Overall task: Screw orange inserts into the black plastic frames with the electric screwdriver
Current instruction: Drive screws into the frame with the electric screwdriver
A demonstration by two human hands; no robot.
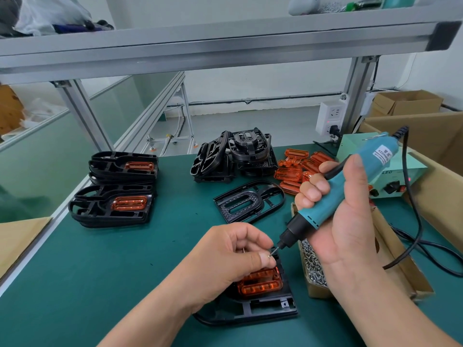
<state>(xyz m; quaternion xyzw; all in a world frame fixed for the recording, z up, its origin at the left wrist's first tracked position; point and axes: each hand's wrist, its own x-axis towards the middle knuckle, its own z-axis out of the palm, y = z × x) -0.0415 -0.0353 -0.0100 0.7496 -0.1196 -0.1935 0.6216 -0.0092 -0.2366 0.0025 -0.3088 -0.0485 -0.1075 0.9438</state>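
Note:
A black plastic frame (265, 308) lies near the table's front edge with an orange insert (260, 284) seated in it. My left hand (225, 259) hovers over the frame and pinches a small screw (270, 255) between thumb and forefinger. My right hand (345, 214) grips the teal electric screwdriver (333, 194), tilted, its bit tip (275, 249) touching the screw. The frame's left part is hidden under my left hand.
Finished frames with inserts are stacked at left (112, 204). A pile of bare frames (235, 156), one flat frame (250, 201) and loose orange inserts (298, 169) lie behind. A cardboard box of screws (313, 266) stands right of the work. The power supply (390, 179) and cable (421, 241) are at right.

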